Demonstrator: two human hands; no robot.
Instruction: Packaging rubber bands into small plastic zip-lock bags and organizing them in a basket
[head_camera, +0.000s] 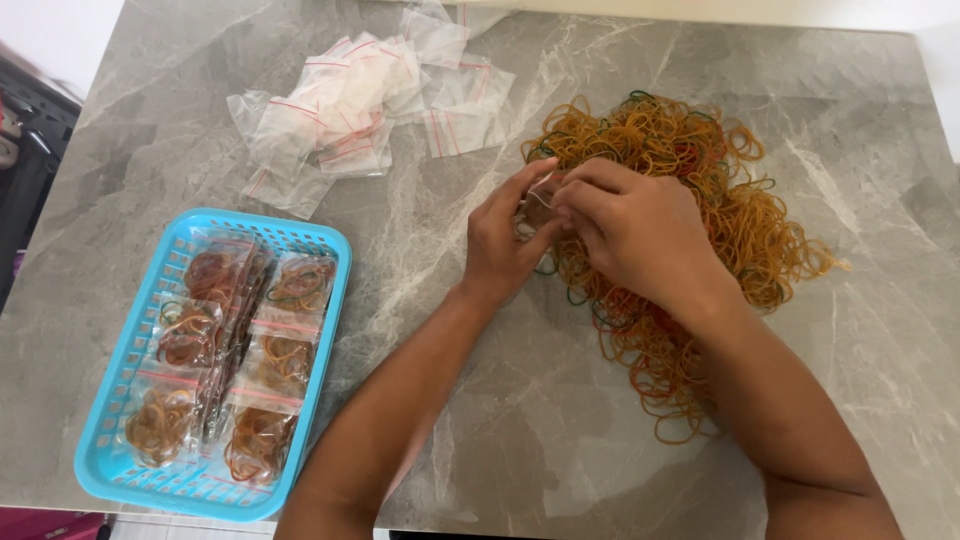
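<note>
Pinching something small between them, too hidden to name, the left hand (505, 240) and right hand (625, 230) work with fingers curled over the rubber band pile (700, 200). Loose bands risk snagging fingers and sliding off the worktop (500, 420).

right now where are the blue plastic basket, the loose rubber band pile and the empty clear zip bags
blue plastic basket (330, 262): head view, bare right rim
loose rubber band pile (745, 215): head view, right side
empty clear zip bags (345, 115): head view, middle of heap

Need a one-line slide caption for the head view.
Both hands, left hand and right hand, meet over a rubber band pile; filled bags fill a blue basket beside empty zip bags.
</note>
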